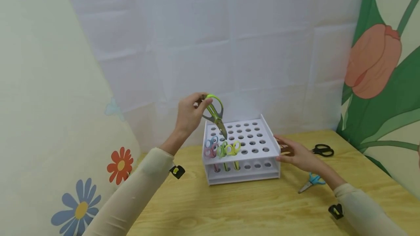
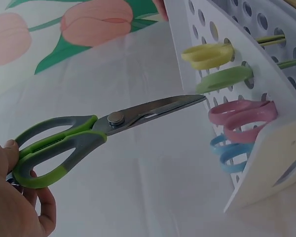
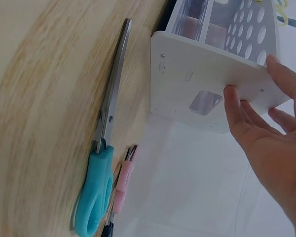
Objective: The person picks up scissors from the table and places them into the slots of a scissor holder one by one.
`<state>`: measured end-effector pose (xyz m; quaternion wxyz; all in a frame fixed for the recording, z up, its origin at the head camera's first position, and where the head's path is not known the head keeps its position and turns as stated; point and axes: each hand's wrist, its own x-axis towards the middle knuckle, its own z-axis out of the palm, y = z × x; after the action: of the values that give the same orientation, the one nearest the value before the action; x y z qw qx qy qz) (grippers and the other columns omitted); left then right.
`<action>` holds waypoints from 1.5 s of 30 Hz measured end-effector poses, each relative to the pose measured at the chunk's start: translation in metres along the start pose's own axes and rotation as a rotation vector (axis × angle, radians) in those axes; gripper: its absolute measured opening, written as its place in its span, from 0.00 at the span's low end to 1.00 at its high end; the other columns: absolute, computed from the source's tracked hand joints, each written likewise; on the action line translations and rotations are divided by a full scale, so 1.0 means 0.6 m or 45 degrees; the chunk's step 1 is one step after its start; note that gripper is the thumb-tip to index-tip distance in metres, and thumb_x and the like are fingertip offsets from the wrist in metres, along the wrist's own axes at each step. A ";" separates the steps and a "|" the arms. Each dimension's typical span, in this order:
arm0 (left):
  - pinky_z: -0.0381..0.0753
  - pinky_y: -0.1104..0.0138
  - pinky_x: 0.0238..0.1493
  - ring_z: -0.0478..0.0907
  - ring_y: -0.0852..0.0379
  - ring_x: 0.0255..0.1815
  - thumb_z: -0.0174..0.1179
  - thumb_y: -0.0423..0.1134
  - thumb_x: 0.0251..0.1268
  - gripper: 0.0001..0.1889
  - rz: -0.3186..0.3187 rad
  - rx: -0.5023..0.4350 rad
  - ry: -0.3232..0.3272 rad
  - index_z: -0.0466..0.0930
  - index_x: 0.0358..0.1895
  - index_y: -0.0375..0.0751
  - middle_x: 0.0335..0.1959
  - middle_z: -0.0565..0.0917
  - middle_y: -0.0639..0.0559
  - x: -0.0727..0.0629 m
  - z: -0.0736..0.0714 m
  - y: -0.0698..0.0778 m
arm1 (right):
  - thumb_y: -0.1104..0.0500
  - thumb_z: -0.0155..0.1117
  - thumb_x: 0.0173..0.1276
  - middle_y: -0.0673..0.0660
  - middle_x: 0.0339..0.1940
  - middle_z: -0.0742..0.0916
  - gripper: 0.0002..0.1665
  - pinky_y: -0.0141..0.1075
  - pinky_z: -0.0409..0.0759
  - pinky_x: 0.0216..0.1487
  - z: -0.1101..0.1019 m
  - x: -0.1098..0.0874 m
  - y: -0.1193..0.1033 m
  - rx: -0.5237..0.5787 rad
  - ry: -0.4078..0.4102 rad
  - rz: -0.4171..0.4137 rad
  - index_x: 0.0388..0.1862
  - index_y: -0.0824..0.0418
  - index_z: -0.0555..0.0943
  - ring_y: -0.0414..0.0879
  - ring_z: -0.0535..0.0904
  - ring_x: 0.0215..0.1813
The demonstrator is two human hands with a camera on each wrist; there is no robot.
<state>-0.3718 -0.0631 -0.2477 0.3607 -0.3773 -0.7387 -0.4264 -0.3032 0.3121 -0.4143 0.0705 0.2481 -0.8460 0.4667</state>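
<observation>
My left hand [image 1: 191,112] pinches green-and-grey scissors [image 1: 214,114] by one handle loop, above the white perforated rack [image 1: 242,158]. The scissors' blades point down toward the holes; in the left wrist view the tip appears close to the handles in the rack. Standing in the rack's left front holes are small scissors with blue handles [image 2: 234,155], pink handles [image 2: 249,118], green handles [image 2: 224,79] and yellow handles [image 2: 208,55]. My right hand [image 1: 298,154] touches the rack's right side panel with extended fingers, as the right wrist view shows.
On the wooden table [image 1: 229,207], right of the rack, lie teal-handled scissors [image 1: 313,180] and black-handled scissors [image 1: 323,150]. Pink-handled scissors [image 3: 121,185] lie beyond the teal pair in the right wrist view. A white sheet [image 1: 229,65] hangs behind the rack.
</observation>
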 end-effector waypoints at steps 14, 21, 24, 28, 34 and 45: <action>0.78 0.67 0.26 0.81 0.59 0.31 0.67 0.38 0.70 0.11 -0.016 -0.030 -0.078 0.87 0.49 0.36 0.35 0.87 0.51 -0.024 0.063 -0.011 | 0.63 0.69 0.72 0.72 0.73 0.70 0.46 0.57 0.77 0.59 0.004 0.001 -0.008 0.007 -0.003 0.016 0.81 0.65 0.57 0.66 0.76 0.63; 0.78 0.66 0.28 0.80 0.59 0.31 0.67 0.38 0.70 0.10 -0.056 -0.024 -0.114 0.87 0.48 0.36 0.34 0.86 0.52 -0.040 0.077 -0.018 | 0.60 0.70 0.71 0.72 0.72 0.71 0.47 0.54 0.78 0.58 0.006 0.000 -0.007 -0.006 -0.005 0.009 0.82 0.64 0.56 0.65 0.77 0.62; 0.79 0.66 0.29 0.80 0.58 0.31 0.67 0.38 0.70 0.09 -0.076 -0.023 -0.135 0.87 0.47 0.37 0.34 0.85 0.52 -0.042 0.083 -0.022 | 0.58 0.70 0.71 0.71 0.72 0.71 0.47 0.54 0.78 0.59 0.005 -0.001 -0.008 -0.011 -0.004 0.008 0.82 0.63 0.56 0.65 0.77 0.62; 0.79 0.66 0.29 0.80 0.58 0.32 0.67 0.37 0.70 0.08 -0.151 -0.014 -0.184 0.87 0.47 0.38 0.34 0.85 0.54 -0.047 0.090 -0.032 | 0.58 0.70 0.71 0.72 0.72 0.71 0.47 0.55 0.78 0.59 0.005 0.000 -0.008 -0.018 -0.001 0.006 0.82 0.63 0.56 0.66 0.77 0.62; 0.80 0.64 0.33 0.80 0.60 0.36 0.66 0.39 0.70 0.09 -0.276 0.018 -0.268 0.87 0.48 0.40 0.38 0.86 0.55 -0.061 0.101 -0.049 | 0.58 0.71 0.71 0.71 0.72 0.71 0.48 0.55 0.78 0.59 0.010 0.001 -0.006 -0.013 -0.007 0.022 0.82 0.62 0.57 0.65 0.77 0.62; 0.82 0.64 0.39 0.81 0.58 0.37 0.65 0.42 0.72 0.12 -0.413 -0.008 -0.323 0.86 0.50 0.39 0.39 0.86 0.52 -0.059 0.114 -0.061 | 0.60 0.72 0.70 0.70 0.73 0.70 0.48 0.57 0.78 0.58 0.007 0.003 -0.009 -0.018 0.007 0.022 0.82 0.62 0.57 0.66 0.77 0.61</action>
<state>-0.4017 -0.0229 -0.3170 0.1903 -0.3053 -0.8280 -0.4302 -0.3016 0.3056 -0.4120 0.0704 0.2390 -0.8513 0.4618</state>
